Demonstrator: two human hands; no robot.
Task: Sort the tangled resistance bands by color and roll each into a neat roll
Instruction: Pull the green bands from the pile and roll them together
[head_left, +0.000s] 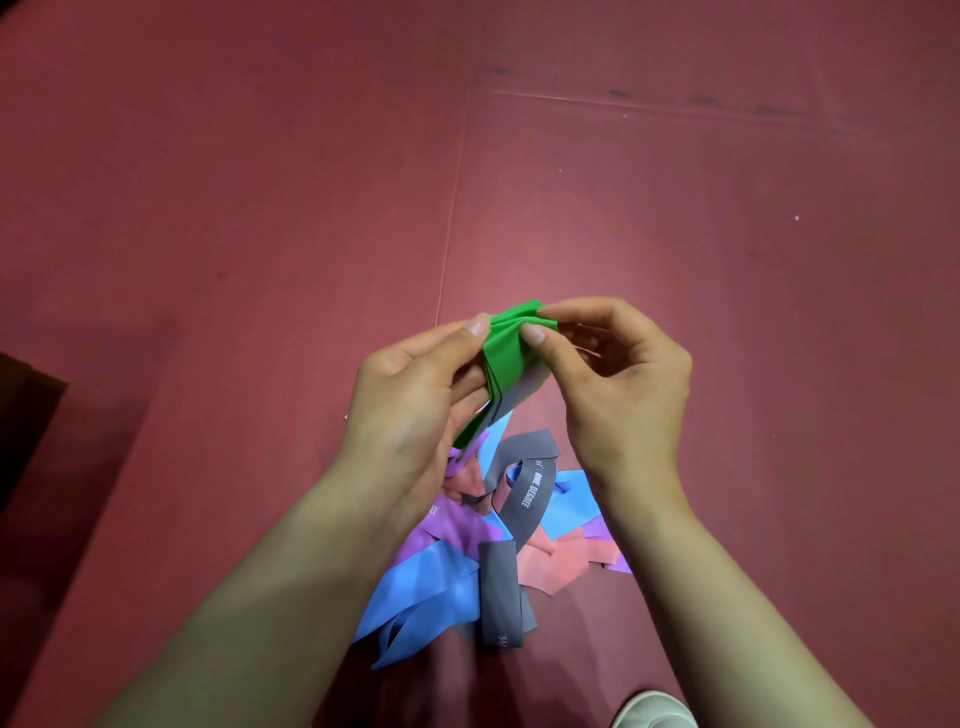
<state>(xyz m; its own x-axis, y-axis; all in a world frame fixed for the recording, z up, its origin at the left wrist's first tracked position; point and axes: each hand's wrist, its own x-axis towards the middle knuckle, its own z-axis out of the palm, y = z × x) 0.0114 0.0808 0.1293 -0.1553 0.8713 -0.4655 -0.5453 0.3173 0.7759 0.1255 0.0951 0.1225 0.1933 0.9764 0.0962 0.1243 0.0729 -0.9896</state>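
Note:
A green resistance band (506, 345), folded into several flat layers, is held up above the floor between both hands. My left hand (410, 400) grips its left side, thumb on top. My right hand (618, 374) pinches its upper right edge between thumb and fingertips. Below the hands a tangled pile lies on the floor: a grey band (524, 499) printed "ONE DEGREE", a blue band (426, 597), a purple band (452, 525) and a pink band (550, 564). A folded grey strip (500, 592) lies on the pile's near side.
The floor is a dark red mat (675, 234) with a seam running up from the hands. A dark object (21, 415) sits at the left edge. A pale rounded thing (654, 712) shows at the bottom right.

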